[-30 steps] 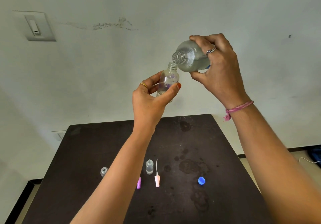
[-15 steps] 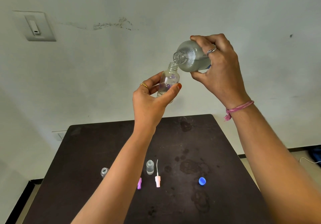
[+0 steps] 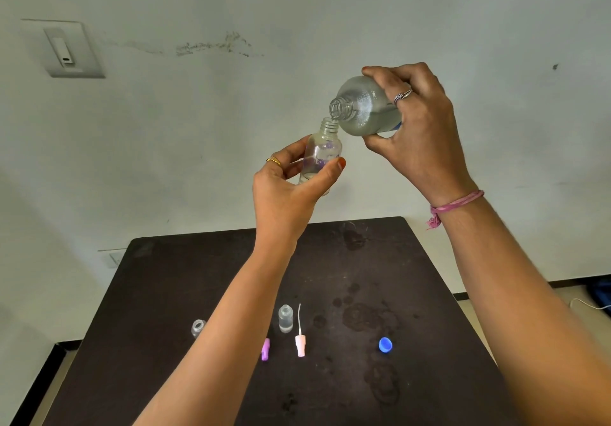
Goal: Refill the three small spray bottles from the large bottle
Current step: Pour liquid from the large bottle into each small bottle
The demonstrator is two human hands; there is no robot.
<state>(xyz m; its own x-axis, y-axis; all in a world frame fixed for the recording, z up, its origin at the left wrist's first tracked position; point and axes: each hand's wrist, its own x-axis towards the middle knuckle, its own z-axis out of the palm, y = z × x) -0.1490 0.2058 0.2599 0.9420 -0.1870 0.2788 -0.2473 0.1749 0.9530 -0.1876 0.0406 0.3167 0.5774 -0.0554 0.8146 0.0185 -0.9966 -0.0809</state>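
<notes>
So nearest the camera there's a dark brown table, kinda blotchy with wet-looking rings and stains on the right half. On it, left to right: a small clear bottle half hidden by the left forearm, a purple spray top lying flat, another open clear bottle standing upright, a pink spray top with its thin tube pointing away, and well off to the right a blue cap. Up above the table, the left hand grips a small spray bottle with purple print between thumb and fingers, neck open and upright. The right hand is wrapped round the large bottle, tipped so its mouth sits right at the small one's neck. Behind it all is a pale wall with a scuffed crack line and a switch plate far left; a bit of floor and a white cable show at the right edge.
</notes>
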